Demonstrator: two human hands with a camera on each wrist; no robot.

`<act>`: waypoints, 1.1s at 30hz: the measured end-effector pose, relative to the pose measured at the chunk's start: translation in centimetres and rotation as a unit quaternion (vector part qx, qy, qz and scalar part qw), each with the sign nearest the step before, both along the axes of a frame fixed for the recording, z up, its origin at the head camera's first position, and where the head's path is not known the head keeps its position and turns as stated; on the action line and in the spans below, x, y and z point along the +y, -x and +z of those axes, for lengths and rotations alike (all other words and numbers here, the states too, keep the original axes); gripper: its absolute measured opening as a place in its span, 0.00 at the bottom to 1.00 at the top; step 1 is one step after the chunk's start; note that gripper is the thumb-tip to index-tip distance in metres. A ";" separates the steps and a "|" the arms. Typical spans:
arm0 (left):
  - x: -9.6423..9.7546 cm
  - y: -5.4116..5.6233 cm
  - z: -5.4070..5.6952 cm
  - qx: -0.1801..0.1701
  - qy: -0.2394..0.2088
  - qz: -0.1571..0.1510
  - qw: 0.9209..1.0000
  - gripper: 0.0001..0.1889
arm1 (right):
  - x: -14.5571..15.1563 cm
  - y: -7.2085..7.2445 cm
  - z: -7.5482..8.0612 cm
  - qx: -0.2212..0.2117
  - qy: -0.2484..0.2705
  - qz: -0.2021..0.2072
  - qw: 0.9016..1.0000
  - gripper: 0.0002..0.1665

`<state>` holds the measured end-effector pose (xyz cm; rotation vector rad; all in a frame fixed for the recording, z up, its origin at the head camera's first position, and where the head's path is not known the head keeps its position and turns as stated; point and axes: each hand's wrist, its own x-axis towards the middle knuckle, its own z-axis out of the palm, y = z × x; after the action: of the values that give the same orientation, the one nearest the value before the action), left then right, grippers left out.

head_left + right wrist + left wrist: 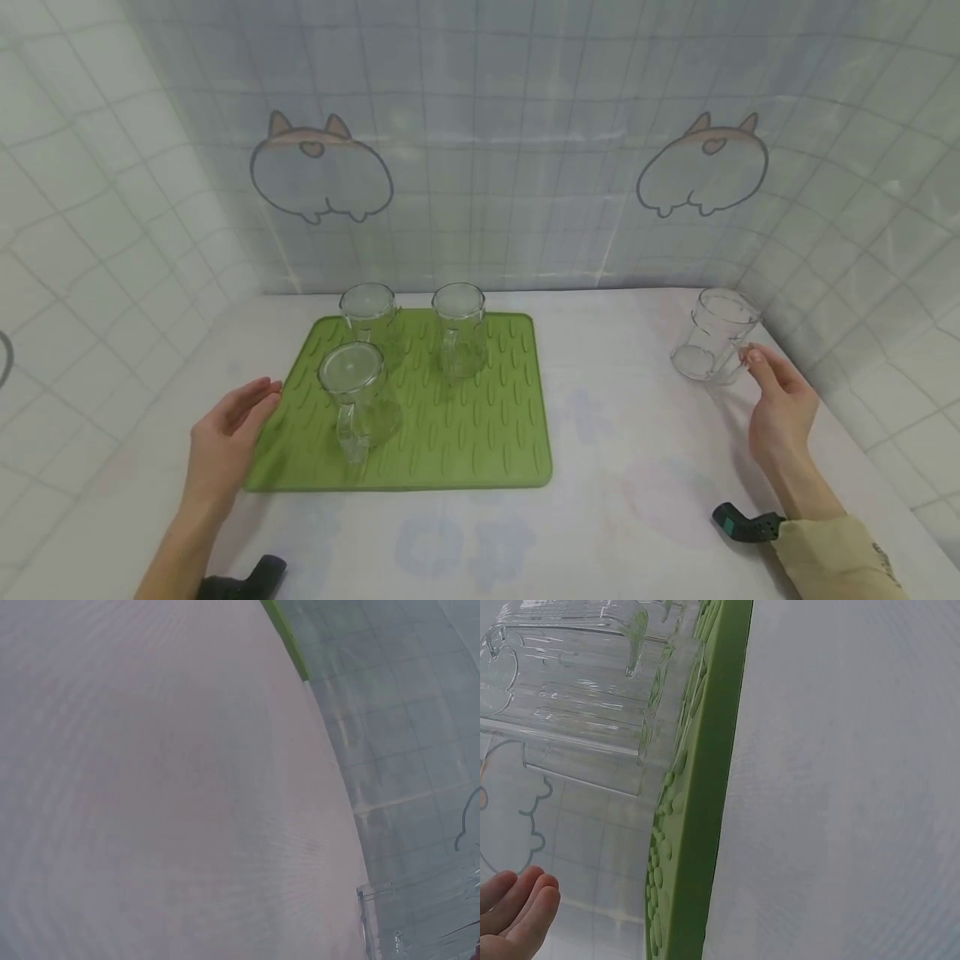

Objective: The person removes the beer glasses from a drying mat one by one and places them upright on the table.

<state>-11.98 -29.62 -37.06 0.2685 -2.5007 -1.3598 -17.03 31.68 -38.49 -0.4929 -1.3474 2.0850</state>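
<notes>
At the far right of the head view, my right hand (783, 410) pinches the handle of a clear glass mug (705, 337) between thumb and fingers. The mug's base is close over the white table, and its edge shows at the lower right of the right wrist view. My left hand (225, 437) holds nothing, its fingers loosely bent beside the left edge of a green ribbed mat (480, 450). Three more glass mugs stand upright on that mat: a front one (367, 408), a back left one (375, 321) and a back right one (461, 333).
White tablecloth (600, 517) with faint prints surrounds the mat. A tiled-pattern curtain (510, 167) with dog drawings hangs along the back edge, and similar sheets (900, 275) close in both sides. Black wrist mounts (746, 525) sit on both forearms.
</notes>
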 end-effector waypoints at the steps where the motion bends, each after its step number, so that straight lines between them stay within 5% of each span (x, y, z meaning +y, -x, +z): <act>1: 0.0 0.0 0.0 0.000 0.001 -0.001 1.000 0.29 | 0.0 0.0 0.1 -0.002 -0.001 -0.003 1.000 0.12; 7: 0.2 -0.2 0.0 -0.006 0.012 -0.003 1.000 0.29 | -0.5 -0.6 0.6 0.017 -0.020 -0.027 0.999 0.18; 15: 0.2 0.4 -0.4 -0.003 0.014 -0.015 1.000 0.29 | -2.5 -1.5 1.3 0.110 -0.078 -0.045 0.990 0.18; 27: -1.3 0.6 -1.7 -0.087 0.055 0.013 0.995 0.33 | -8.0 -2.5 3.4 0.090 -0.136 0.078 0.983 0.18; 33: -1.9 1.4 -2.1 -0.122 0.059 0.006 0.991 0.38 | -11.3 -2.1 4.6 0.055 -0.180 0.143 0.972 0.18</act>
<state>-13.41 -31.52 -39.19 0.4480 -2.7606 -1.2341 -14.96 20.37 -33.88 -0.0279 -1.7630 1.9851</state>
